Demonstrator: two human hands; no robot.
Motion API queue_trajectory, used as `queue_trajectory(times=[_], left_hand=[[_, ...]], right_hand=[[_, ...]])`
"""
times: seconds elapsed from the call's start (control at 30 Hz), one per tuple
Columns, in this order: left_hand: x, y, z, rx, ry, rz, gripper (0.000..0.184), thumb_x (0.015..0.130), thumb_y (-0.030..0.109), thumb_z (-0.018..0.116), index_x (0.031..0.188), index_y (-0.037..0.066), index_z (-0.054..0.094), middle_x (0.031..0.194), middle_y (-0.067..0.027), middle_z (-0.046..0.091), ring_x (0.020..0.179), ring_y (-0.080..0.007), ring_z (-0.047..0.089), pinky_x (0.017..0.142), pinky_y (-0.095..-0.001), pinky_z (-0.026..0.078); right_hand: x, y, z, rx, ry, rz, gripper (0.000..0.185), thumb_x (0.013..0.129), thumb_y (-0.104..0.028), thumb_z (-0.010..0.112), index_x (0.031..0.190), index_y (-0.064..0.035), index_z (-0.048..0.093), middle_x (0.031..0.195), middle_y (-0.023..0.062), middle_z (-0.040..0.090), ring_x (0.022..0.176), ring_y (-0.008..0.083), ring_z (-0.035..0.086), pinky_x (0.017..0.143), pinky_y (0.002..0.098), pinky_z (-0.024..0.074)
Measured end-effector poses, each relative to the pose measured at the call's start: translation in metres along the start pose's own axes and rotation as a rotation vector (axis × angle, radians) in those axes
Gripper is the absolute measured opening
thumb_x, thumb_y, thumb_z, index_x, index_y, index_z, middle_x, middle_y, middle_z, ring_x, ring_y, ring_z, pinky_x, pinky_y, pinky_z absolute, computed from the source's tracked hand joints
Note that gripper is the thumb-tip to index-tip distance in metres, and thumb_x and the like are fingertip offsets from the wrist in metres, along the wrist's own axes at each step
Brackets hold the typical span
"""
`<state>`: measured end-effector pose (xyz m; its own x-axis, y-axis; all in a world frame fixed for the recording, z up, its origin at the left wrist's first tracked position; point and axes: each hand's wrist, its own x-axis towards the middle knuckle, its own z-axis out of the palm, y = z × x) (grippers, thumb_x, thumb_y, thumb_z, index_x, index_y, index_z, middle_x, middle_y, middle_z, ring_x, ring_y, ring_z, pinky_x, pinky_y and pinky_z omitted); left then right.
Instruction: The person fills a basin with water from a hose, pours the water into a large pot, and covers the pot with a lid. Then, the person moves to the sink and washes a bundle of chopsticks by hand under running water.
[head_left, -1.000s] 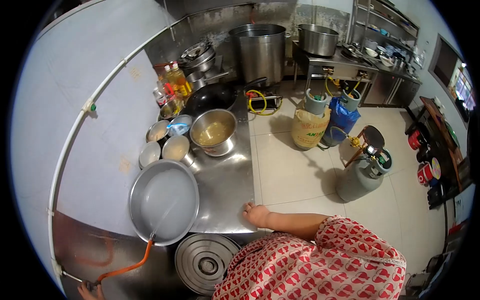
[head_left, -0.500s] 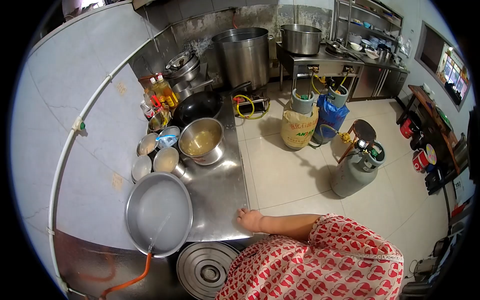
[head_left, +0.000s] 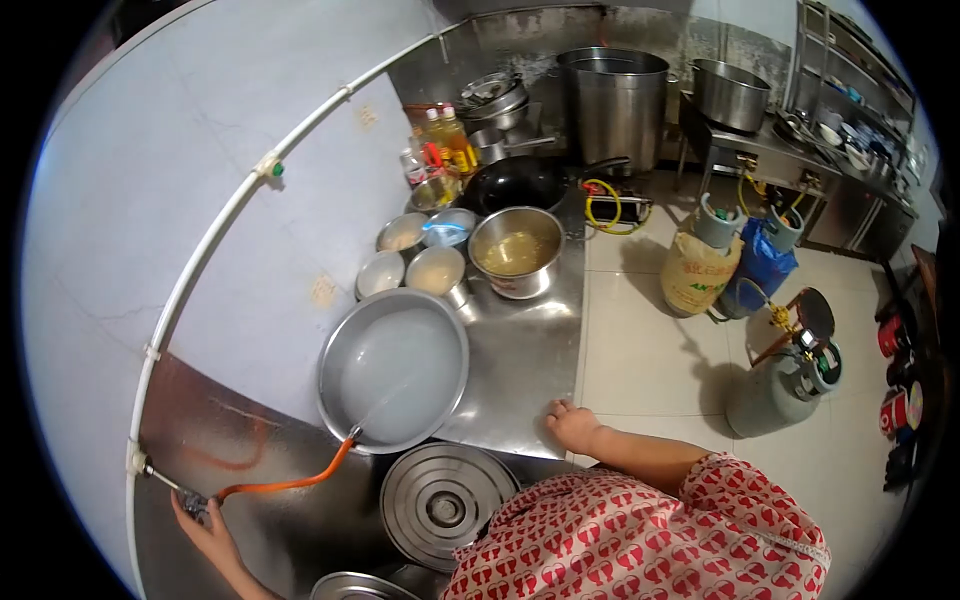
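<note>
At the lower left, my left hand (head_left: 208, 530) has its fingers closed on a small tap valve (head_left: 190, 502) at the end of a short wall pipe. An orange hose (head_left: 290, 484) runs from the valve to the rim of a large metal basin (head_left: 400, 350). A thin stream of water leaves the hose's tip into the cloudy water inside. My right hand (head_left: 573, 427) rests on the steel counter's right edge, its fingers curled; whether anything is under them is hidden. Below the basin lies a round ridged metal lid (head_left: 443, 508).
Behind the basin stand small bowls (head_left: 381, 273), a pot of yellowish liquid (head_left: 516, 252), a black wok (head_left: 517, 184) and bottles (head_left: 457, 140). Gas cylinders (head_left: 775, 395) and a stool (head_left: 815, 313) stand on the tiled floor at the right. A white pipe (head_left: 205, 245) runs along the wall.
The view has swung left, so the basin and counter sit further right in it. My left hand, out of view half a second ago, shows again at the valve. My right hand stays at the counter edge.
</note>
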<state>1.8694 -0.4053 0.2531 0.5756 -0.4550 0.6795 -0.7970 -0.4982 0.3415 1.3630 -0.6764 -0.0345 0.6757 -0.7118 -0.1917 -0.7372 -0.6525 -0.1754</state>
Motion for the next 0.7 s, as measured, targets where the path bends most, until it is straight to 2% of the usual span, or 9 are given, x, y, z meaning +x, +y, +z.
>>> queue_trajectory(times=[0.07, 0.23, 0.4, 0.53, 0.63, 0.7], left_hand=[[-0.002, 0.01, -0.001, -0.089, 0.006, -0.054, 0.063, 0.083, 0.017, 0.062, 0.137, 0.007, 0.03, 0.136, -0.0172, 0.036, 0.122, -0.0302, 0.039, 0.098, -0.0421, 0.033], [-0.003, 0.009, 0.0, -0.085, 0.015, -0.104, 0.068, 0.08, 0.02, 0.065, 0.138, 0.011, 0.03, 0.136, -0.0166, 0.036, 0.121, -0.0301, 0.04, 0.093, -0.0409, 0.037], [-0.003, 0.005, 0.001, -0.14, 0.019, -0.112, 0.068, 0.081, 0.018, 0.064, 0.138, 0.009, 0.029, 0.137, -0.0169, 0.035, 0.12, -0.0299, 0.041, 0.093, -0.0404, 0.038], [-0.003, -0.001, 0.006, -0.309, 0.045, -0.097, 0.066, 0.082, 0.013, 0.063, 0.138, 0.007, 0.028, 0.134, -0.0186, 0.036, 0.115, -0.029, 0.045, 0.094, -0.0385, 0.038], [-0.005, -0.013, 0.009, -0.218, 0.071, -0.05, 0.067, 0.083, 0.015, 0.062, 0.138, 0.003, 0.025, 0.136, -0.0193, 0.034, 0.118, -0.0294, 0.042, 0.095, -0.0385, 0.038], [-0.002, -0.005, 0.008, -0.154, 0.107, 0.003, 0.065, 0.08, 0.019, 0.065, 0.132, 0.001, 0.031, 0.129, -0.0196, 0.039, 0.113, -0.0303, 0.045, 0.094, -0.0392, 0.039]], right_hand=[[-0.001, 0.0, -0.004, 0.004, -0.005, -0.009, 0.032, 0.084, -0.014, 0.043, 0.111, 0.0015, 0.052, 0.13, 0.0272, 0.04, 0.119, 0.0373, 0.042, 0.089, 0.0401, 0.0465], [0.0, 0.0, -0.005, -0.016, -0.016, -0.006, 0.031, 0.085, -0.014, 0.042, 0.11, 0.0009, 0.053, 0.13, 0.0268, 0.04, 0.12, 0.0373, 0.042, 0.089, 0.0392, 0.0463], [-0.001, 0.001, -0.002, -0.019, -0.023, 0.012, 0.03, 0.085, -0.015, 0.042, 0.109, 0.0003, 0.054, 0.132, 0.0265, 0.039, 0.12, 0.0363, 0.042, 0.091, 0.0396, 0.0445], [0.0, 0.0, 0.001, -0.029, -0.021, 0.021, 0.031, 0.085, -0.014, 0.043, 0.109, 0.0005, 0.054, 0.131, 0.0263, 0.04, 0.12, 0.0361, 0.043, 0.093, 0.0391, 0.043], [-0.001, -0.001, -0.001, -0.007, -0.033, 0.028, 0.03, 0.084, -0.013, 0.044, 0.109, 0.0003, 0.054, 0.13, 0.0258, 0.042, 0.12, 0.0365, 0.043, 0.092, 0.0401, 0.0444], [0.0, -0.002, -0.006, 0.0, -0.061, 0.029, 0.029, 0.084, -0.013, 0.043, 0.108, -0.0001, 0.053, 0.13, 0.0245, 0.041, 0.12, 0.0353, 0.043, 0.089, 0.0402, 0.0461]])
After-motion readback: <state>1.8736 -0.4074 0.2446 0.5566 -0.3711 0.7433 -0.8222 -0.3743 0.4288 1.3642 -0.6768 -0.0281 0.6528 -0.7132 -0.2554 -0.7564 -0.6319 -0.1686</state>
